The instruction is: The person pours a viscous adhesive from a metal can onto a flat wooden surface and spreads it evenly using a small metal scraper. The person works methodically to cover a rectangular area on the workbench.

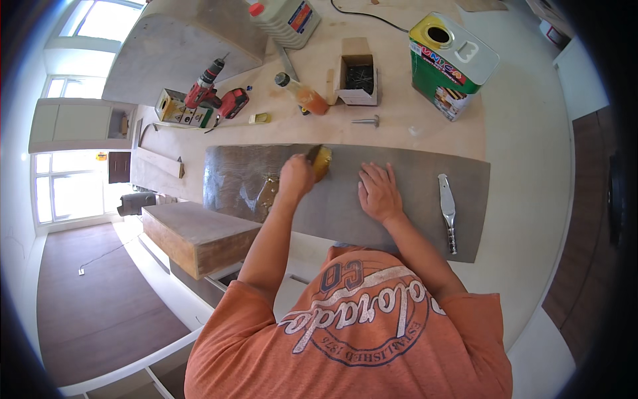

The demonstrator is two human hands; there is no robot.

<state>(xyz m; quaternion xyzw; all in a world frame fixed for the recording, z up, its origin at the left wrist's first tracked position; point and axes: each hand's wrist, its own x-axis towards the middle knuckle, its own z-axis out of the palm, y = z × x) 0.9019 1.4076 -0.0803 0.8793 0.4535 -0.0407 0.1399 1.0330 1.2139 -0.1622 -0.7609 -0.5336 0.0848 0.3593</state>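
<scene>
A long grey-brown sheet lies in front of me, its left part coated with a shiny wet layer. My left hand is closed around a dark-bladed spreader, whose edge meets a yellow adhesive patch on the sheet. A thicker amber pool of adhesive lies left of that hand. My right hand rests flat on the sheet with spread fingers, holding nothing. To its right, a metal tool with a broad blade and shiny handle lies on the sheet.
Beyond the sheet stand an open contact cement can, a box of dark fasteners, a bottle of orange liquid, a red cordless drill and a white jug. A bolt-like metal piece lies nearer. A box-shaped panel piece sits left.
</scene>
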